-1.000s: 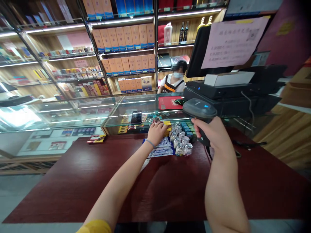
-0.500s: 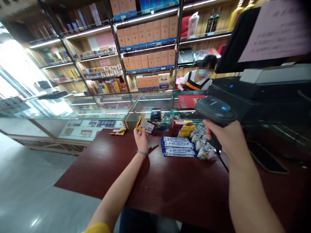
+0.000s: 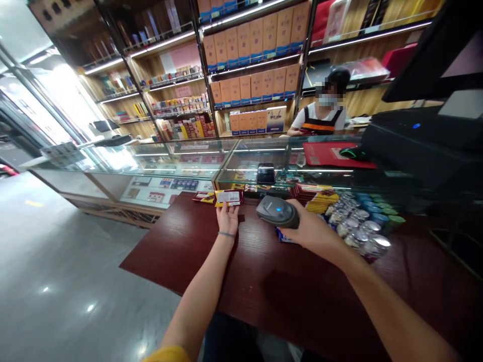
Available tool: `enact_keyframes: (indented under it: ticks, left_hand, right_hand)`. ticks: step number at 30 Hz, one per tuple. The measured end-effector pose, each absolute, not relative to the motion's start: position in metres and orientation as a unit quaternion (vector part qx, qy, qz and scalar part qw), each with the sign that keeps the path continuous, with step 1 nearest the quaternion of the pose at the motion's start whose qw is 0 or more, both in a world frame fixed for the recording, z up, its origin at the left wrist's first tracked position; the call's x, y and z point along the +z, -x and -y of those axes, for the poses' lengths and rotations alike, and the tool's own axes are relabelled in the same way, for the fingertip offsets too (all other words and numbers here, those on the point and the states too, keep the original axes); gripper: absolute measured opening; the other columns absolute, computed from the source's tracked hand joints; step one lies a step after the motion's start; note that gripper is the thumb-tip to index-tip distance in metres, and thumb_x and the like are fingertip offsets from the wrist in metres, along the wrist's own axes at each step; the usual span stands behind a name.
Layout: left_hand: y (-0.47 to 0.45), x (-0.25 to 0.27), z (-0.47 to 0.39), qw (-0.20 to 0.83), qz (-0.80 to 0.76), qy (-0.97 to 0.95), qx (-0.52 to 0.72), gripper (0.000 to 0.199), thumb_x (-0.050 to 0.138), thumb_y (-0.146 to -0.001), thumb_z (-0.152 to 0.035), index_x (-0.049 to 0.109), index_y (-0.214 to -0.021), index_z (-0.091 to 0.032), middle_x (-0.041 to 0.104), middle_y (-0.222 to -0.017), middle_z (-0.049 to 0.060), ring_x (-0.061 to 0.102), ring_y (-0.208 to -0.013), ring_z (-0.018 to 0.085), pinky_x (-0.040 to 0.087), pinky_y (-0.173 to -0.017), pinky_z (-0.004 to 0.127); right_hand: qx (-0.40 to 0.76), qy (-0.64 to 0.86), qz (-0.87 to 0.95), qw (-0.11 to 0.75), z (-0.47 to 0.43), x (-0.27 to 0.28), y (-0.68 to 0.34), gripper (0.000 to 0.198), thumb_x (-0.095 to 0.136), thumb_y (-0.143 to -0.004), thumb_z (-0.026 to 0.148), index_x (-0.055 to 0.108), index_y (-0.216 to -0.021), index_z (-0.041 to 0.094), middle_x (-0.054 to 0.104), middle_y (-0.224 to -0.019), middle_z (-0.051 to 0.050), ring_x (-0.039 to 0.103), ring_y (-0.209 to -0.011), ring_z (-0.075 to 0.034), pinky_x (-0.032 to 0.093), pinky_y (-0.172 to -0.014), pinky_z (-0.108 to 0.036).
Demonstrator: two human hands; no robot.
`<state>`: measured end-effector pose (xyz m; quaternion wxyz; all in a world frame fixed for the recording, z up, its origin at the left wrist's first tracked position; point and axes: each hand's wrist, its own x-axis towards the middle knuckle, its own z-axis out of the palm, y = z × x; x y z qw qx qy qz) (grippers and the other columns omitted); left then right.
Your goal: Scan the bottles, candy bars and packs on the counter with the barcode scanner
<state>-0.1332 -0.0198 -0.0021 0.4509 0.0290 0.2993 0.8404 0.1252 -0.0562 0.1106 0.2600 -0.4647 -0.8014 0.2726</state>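
Observation:
My left hand (image 3: 227, 220) holds up a red and yellow snack packet (image 3: 228, 197), its white label with a barcode turned toward me. Another packet of the same colours (image 3: 204, 197) lies on the counter just to its left. My right hand (image 3: 307, 223) is closed around a black barcode scanner (image 3: 277, 212), whose blue light is lit; its head points left, a short way from the packet. Behind the scanner, blue wrapped bars (image 3: 286, 236) are mostly hidden. A stack of red and yellow packets (image 3: 320, 198) stands beyond my right hand.
Several silver-lidded jars (image 3: 356, 226) stand right of the stack on the dark red wooden counter (image 3: 177, 256). A phone-like black device (image 3: 266, 173) rests on the glass case (image 3: 181, 161). A masked person (image 3: 320, 118) is behind the case. A black register (image 3: 433, 151) is at right.
My right hand has brought the scanner left and down toward the packet. My left hand has turned the packet level, label toward me. The view has shifted, showing more jars.

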Motion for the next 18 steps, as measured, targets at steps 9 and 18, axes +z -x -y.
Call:
enact_keyframes:
  ticks: [9,18]
  left_hand:
    - [0.133,0.000,0.019,0.457,-0.283,-0.042,0.842,0.008,0.051,-0.104,-0.019,0.055,-0.103,-0.026,0.073,-0.114,0.005,0.074,-0.105,0.018,0.056,-0.104,0.048]
    - [0.154,0.008,0.017,0.362,-0.376,-0.023,0.853,0.013,0.062,-0.097,-0.019,0.057,-0.108,-0.025,0.071,-0.104,0.003,0.072,-0.089,0.013,0.058,-0.091,0.036]
  right_hand:
    - [0.281,0.477,0.805,0.213,0.059,0.115,-0.126,0.059,0.069,-0.075,0.037,0.061,-0.132,0.028,0.079,-0.111,-0.007,0.072,-0.110,-0.037,0.054,-0.088,-0.043]
    - [0.300,0.443,0.798,0.278,0.052,0.109,-0.135,0.048,0.072,-0.076,0.036,0.060,-0.121,0.029,0.079,-0.105,-0.006,0.073,-0.107,-0.032,0.056,-0.090,-0.041]
